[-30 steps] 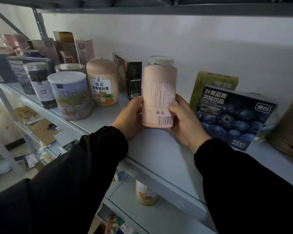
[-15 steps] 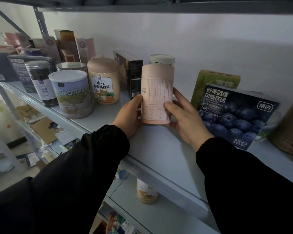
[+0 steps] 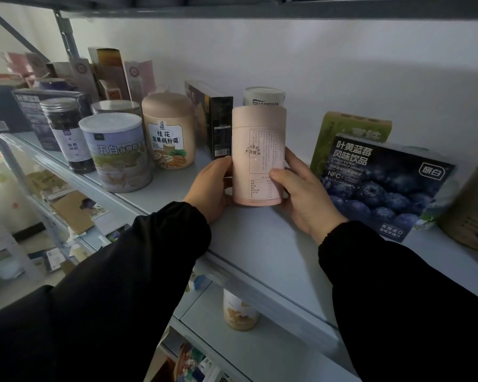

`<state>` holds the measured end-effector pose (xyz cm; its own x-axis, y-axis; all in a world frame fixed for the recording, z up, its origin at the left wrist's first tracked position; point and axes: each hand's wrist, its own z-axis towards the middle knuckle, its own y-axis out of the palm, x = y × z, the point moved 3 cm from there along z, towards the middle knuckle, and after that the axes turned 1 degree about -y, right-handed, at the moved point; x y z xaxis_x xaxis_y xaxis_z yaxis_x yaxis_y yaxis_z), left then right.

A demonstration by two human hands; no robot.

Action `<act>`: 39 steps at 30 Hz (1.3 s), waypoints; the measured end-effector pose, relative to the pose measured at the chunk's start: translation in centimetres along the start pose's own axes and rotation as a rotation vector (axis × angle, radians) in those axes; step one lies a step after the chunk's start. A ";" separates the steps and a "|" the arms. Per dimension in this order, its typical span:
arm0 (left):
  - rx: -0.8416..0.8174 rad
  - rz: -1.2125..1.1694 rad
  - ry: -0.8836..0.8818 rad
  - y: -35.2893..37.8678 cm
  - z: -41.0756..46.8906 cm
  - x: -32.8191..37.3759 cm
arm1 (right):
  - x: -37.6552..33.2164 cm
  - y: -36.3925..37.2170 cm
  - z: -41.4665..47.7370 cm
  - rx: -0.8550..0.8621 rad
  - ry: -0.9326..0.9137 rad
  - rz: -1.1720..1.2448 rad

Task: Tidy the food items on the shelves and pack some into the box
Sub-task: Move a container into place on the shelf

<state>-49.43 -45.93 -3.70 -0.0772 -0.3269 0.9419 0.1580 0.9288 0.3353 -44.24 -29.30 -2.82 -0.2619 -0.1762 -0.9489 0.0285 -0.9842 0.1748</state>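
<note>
Item in hand: pink canister (image 3: 258, 155), upright, at mid-shelf between the black box (image 3: 218, 125) and the blueberry drink box (image 3: 384, 183).
Left hand (image 3: 210, 188): grip wrapped on the canister's left side, thumb on the wall, fingers out of sight behind it.
Right hand (image 3: 307, 197): grip wrapped on the right side, thumb across the printed panel, fingers reaching round the back.
Contact with shelf (image 3: 260, 244): the base sits at the shelf surface; I cannot tell whether it rests on it or is held just clear.
Done, as judged: the left run looks ordered, with the dark jar (image 3: 66, 133), grain tin (image 3: 116, 153) and tan jar (image 3: 171, 130) standing upright with labels forward.
Left to do, as judged: the canister shows its fine-print side, not its front. The blueberry drink box leans back against the green box (image 3: 351, 128). No packing is in evidence.
Not in view: the packing box.
Partly hidden: white-lidded tin (image 3: 264, 96) behind the canister, only its top showing; can on the lower shelf (image 3: 240, 312), its top cut by the shelf edge.
Cut off: brown tub (image 3: 475, 210) at the right frame edge.
Hard to read: the far-left cartons are blurred, and the light is dim throughout.
</note>
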 end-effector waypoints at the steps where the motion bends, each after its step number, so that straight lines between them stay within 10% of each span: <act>1: -0.002 0.001 -0.002 0.0 0.1 -0.1 | -0.1 0.1 0.0 -0.002 0.003 0.010; 17: -0.276 0.142 0.155 0.5 -1.1 0.2 | -0.1 -0.1 -0.4 -0.002 -0.062 -0.313; 26: -0.009 0.188 0.115 0.7 -1.2 0.4 | -0.5 -0.1 -0.7 -0.027 -0.057 -0.415; 39: -0.160 0.375 0.193 0.9 -2.2 0.7 | -1.7 -0.6 -4.5 0.068 -0.003 -0.507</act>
<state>-47.14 -45.67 -2.68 0.1970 -0.0139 0.9803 0.2910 0.9557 -0.0449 -39.49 -28.47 -2.46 -0.2297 0.3233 -0.9180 -0.1653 -0.9425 -0.2905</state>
